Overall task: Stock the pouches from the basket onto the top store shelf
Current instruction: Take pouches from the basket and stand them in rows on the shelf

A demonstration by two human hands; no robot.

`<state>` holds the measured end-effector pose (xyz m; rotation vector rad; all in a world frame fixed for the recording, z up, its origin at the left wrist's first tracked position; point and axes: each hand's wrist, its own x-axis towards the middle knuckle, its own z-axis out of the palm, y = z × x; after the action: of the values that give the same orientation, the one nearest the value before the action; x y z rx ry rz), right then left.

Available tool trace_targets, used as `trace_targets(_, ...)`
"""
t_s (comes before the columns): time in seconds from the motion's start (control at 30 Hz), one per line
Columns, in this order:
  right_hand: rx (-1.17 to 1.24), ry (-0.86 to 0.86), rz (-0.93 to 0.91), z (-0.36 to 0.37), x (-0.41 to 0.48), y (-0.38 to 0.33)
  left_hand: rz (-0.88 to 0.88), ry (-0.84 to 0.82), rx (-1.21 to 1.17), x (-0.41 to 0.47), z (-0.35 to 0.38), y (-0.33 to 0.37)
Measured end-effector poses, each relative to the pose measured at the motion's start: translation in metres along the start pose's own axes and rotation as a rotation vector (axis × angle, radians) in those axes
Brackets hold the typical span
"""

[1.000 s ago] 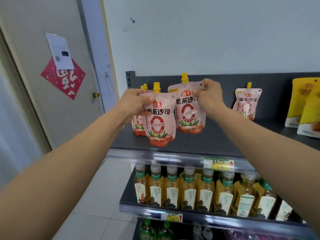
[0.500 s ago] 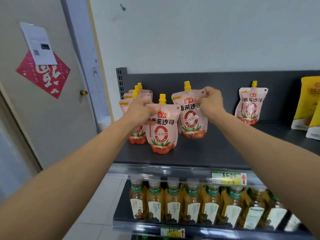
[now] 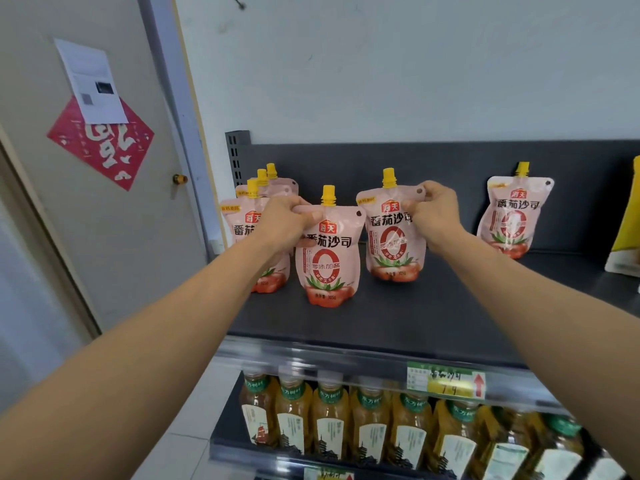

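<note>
Pink 海天 番茄沙司 pouches [image 3: 327,258] — "零添加酱", 305g — on grey shelf [image 3: 415,320]

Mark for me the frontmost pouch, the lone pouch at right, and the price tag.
frontmost pouch [image 3: 325,266]: head view, front label.
lone pouch [image 3: 513,221]: head view, front label.
price tag [image 3: 445,381]: head view, its middle.

The left hand [image 3: 284,221] hides much of the stacked pouches [image 3: 239,225]; the right edge cuts off the yellow bag [image 3: 630,216].
</note>
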<state>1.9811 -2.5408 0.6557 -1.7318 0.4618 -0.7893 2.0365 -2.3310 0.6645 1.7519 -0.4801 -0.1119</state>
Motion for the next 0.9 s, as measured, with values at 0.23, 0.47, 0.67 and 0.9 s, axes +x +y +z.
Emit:
trace_targets(0.23,0.066,-0.048,0.021,-0.005,0.005,0.019,-0.110,-0.060,-0.101,-0.005,-0.002,-0.013)
trace_targets(0.47,0.072,-0.208,0.167,-0.017,-0.007,0.030,-0.198,-0.133,0.014,-0.010,0.010,-0.029)
trace_targets(0.67,-0.019,-0.242,0.185,-0.017,-0.009,0.038,-0.178,-0.037,0.036,0.006,0.029,-0.029)
trace_targets(0.9,-0.054,-0.195,0.179,-0.012,0.014,0.042,-0.210,0.031,0.037,0.047,0.046,-0.030)
